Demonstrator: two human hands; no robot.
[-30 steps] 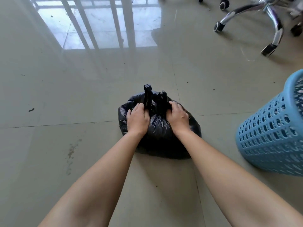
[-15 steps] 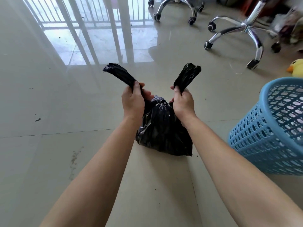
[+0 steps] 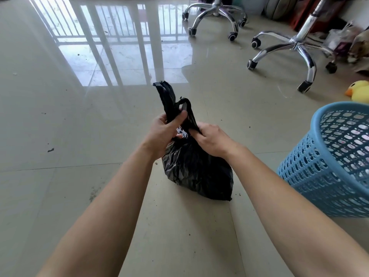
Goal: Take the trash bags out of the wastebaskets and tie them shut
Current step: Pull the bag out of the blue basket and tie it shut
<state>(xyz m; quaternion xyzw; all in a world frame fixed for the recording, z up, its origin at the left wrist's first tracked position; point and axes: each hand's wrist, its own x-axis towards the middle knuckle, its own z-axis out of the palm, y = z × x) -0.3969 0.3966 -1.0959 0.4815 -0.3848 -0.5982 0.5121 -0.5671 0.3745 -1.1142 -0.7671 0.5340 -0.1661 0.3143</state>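
Note:
A full black trash bag (image 3: 196, 170) rests on the tiled floor in the middle of the view. Its two twisted top ends (image 3: 169, 100) stick up close together and cross above its neck. My left hand (image 3: 162, 129) grips the taller end, thumb pressed over it. My right hand (image 3: 211, 139) pinches the other end just right of the neck. A blue perforated wastebasket (image 3: 335, 160) stands at the right, its inside without a bag as far as I can see.
Two chrome wheeled chair bases stand at the back, one (image 3: 214, 19) centre-right and one (image 3: 295, 48) further right. A yellow duck toy (image 3: 359, 92) lies behind the basket. Clutter lines the far right wall. Bits of dirt dot the floor at left.
The two bag ends were held spread apart half a second ago; now both hands have brought them together and crossed them above the neck. The view has tilted up.

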